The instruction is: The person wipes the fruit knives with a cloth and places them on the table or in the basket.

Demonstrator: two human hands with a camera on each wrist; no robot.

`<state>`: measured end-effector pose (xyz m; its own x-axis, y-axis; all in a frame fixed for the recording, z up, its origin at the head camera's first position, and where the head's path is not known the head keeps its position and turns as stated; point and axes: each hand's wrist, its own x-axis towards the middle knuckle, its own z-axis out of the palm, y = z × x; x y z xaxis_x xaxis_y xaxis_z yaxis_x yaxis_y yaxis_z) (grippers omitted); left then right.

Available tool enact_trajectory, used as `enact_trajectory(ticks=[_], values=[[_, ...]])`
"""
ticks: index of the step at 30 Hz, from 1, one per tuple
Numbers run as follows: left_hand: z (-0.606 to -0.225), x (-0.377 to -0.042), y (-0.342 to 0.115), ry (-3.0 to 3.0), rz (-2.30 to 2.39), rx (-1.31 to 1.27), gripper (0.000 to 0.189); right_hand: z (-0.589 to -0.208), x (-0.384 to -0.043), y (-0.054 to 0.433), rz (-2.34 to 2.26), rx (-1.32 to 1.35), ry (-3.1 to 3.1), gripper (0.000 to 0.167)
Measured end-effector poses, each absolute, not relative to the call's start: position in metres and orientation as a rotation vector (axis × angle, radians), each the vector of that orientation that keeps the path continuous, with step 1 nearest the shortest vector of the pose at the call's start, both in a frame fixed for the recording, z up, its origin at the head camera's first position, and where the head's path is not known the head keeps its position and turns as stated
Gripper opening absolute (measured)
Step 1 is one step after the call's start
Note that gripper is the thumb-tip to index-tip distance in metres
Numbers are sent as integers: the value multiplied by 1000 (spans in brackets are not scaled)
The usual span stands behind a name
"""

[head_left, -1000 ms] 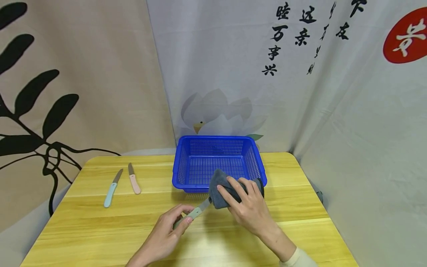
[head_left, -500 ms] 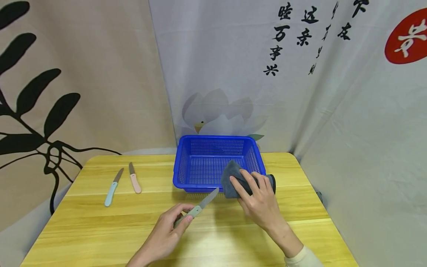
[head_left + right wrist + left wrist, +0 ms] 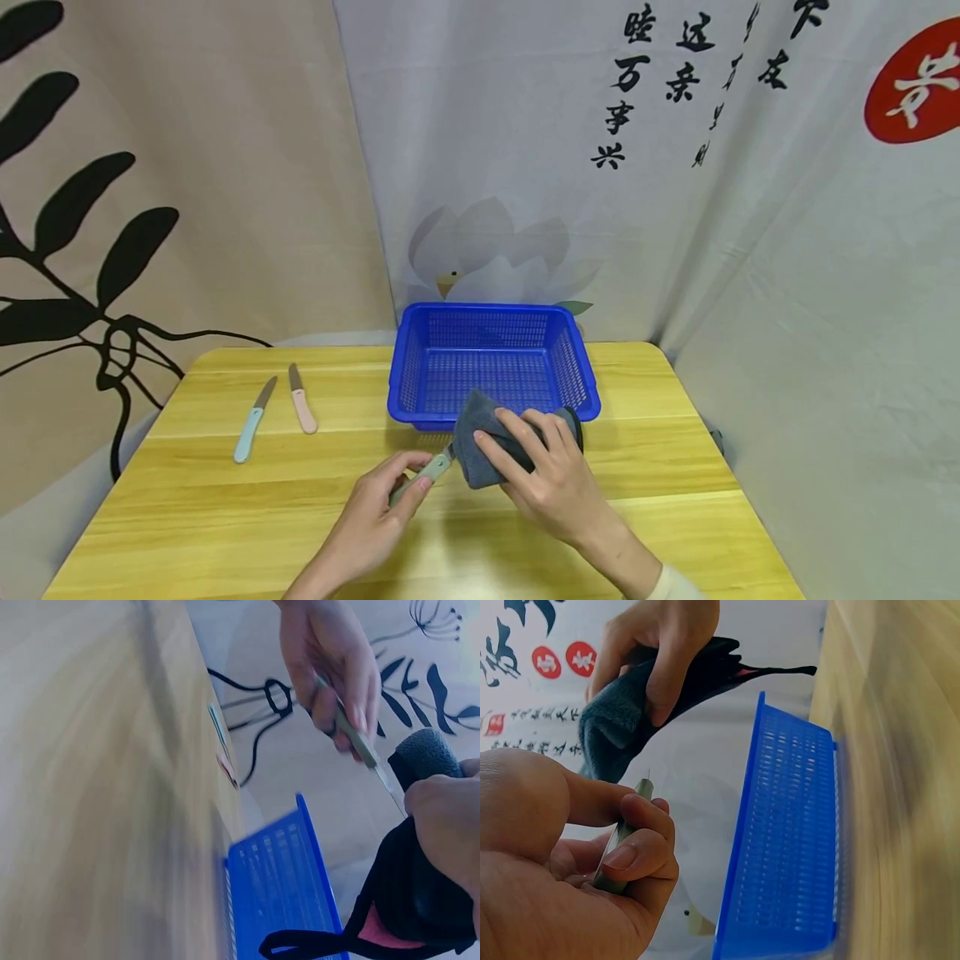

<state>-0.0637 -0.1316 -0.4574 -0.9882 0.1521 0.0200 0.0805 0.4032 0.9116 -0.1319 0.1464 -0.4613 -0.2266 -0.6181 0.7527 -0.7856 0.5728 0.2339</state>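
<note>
My left hand (image 3: 372, 515) grips the pale green handle of a small paring knife (image 3: 422, 478), its blade directed up and to the right. Folded over most of that blade is a dark grey-blue cloth (image 3: 480, 450), held by my right hand (image 3: 551, 475). In the right wrist view, part of the bare blade (image 3: 386, 784) shows between the handle and the cloth. A black loop (image 3: 300, 942) hangs off the cloth's edge. Both hands are above the table, in front of the blue basket.
A blue plastic basket (image 3: 396, 400) with perforated walls stands at the table's back edge. To the left lie two more paring knives, one with a light blue handle (image 3: 248, 436) and one with a pink handle (image 3: 303, 412). Printed curtains (image 3: 480, 125) hang behind the wooden table (image 3: 225, 533).
The cloth slid off the blade tip up and to the right, baring the blade, then came back down-left over it close to the handle. My left hand stayed nearly still.
</note>
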Motion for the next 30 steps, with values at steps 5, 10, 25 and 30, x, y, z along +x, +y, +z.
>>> enact_trajectory(ticks=[5, 10, 25, 30], values=[[-458, -64, -131, 2600, 1655, 272, 21, -466, -126, 132, 228, 1191, -1886, 55], [-459, -64, -131, 2617, 1654, 322, 22, -470, -122, 127, 185, 1184, -1916, 36], [-461, -61, -131, 2617, 1664, 377, 19, -471, -131, 139, 149, 1110, -2028, 56], [-461, -61, -131, 2626, 1659, 373, 18, -471, -135, 145, 138, 1088, -2056, 62]])
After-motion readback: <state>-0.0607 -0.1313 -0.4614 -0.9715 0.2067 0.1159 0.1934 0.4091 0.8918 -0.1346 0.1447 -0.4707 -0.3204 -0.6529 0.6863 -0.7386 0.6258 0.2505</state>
